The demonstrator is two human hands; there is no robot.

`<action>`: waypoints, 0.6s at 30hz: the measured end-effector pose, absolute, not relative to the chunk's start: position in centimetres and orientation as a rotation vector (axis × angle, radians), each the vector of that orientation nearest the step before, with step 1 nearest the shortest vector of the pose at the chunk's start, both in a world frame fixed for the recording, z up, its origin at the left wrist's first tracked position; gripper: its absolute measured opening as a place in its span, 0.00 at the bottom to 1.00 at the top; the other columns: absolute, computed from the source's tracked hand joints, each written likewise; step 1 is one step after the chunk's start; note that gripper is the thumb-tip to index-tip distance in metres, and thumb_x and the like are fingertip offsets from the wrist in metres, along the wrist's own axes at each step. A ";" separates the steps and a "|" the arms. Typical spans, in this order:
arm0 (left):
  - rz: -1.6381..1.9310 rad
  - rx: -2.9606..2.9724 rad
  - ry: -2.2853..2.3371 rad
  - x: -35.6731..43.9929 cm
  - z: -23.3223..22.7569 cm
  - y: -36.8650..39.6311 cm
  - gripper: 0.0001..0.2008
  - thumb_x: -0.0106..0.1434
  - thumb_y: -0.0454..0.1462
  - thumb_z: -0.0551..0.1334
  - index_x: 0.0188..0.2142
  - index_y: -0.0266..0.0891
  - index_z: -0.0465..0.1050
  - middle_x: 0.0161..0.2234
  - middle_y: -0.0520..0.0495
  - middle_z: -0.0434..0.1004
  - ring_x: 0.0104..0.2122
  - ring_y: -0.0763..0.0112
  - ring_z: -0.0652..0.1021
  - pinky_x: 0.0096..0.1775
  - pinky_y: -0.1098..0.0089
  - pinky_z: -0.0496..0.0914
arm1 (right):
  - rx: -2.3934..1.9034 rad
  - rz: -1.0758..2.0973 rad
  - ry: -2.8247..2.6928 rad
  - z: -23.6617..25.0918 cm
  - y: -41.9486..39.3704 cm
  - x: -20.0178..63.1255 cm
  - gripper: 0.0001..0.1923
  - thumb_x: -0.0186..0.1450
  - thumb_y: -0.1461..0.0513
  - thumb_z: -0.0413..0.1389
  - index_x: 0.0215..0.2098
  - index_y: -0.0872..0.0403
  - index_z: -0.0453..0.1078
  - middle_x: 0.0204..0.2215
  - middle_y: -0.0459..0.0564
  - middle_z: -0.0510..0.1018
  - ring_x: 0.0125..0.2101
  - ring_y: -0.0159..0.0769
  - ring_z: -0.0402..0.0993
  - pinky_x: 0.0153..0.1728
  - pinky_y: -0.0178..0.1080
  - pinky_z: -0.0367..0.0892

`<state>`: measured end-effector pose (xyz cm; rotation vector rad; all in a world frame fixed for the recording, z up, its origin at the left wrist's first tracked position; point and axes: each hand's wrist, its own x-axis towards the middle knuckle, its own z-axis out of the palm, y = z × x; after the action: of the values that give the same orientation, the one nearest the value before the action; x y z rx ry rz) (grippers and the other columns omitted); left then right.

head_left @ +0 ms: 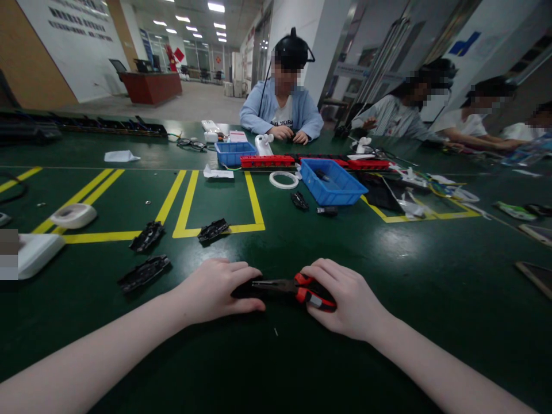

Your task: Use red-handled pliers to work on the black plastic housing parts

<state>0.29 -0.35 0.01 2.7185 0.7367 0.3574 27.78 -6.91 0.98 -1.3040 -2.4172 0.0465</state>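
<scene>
Two hands rest on the green table (431, 276): the right hand (345, 299) has its fingers closed around the red handles of the pliers (297, 289), and the left hand (215, 290) presses a black part (242, 290), fingers together, at the plier tips.

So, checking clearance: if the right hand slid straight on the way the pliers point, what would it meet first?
Probably the left hand: the right hand aims the red-handled pliers leftward, tips already at its fingers.
</scene>
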 end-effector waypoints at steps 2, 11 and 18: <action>0.345 2.709 0.721 0.3 0.2 -0.4 0.19 0.68 0.50 0.59 0.50 0.40 0.71 0.38 0.48 0.79 0.33 0.66 0.79 0.32 0.69 0.67 | -1.284 0.063 -2.409 0.8 -6.8 27.9 0.17 0.57 0.62 0.58 0.46 0.53 0.66 0.39 0.52 0.76 0.35 0.38 0.74 0.34 0.41 0.71; 0.333 2.671 0.687 0.3 0.6 -0.4 0.19 0.69 0.51 0.56 0.49 0.41 0.71 0.36 0.49 0.79 0.30 0.66 0.78 0.31 0.69 0.64 | -1.302 -0.084 -2.317 0.9 -6.3 28.2 0.21 0.57 0.67 0.54 0.48 0.53 0.62 0.43 0.55 0.74 0.42 0.45 0.71 0.40 0.46 0.67; 0.327 2.689 0.647 0.1 0.5 -0.3 0.19 0.69 0.50 0.57 0.49 0.41 0.71 0.38 0.49 0.78 0.31 0.68 0.77 0.31 0.70 0.64 | -1.356 -0.192 -2.301 0.7 -6.5 27.8 0.19 0.52 0.70 0.54 0.43 0.54 0.64 0.41 0.55 0.73 0.44 0.47 0.70 0.44 0.49 0.66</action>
<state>0.12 -0.26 0.51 2.6887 0.6467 0.3271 27.85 -6.47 0.69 -1.3555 -2.3012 -0.1915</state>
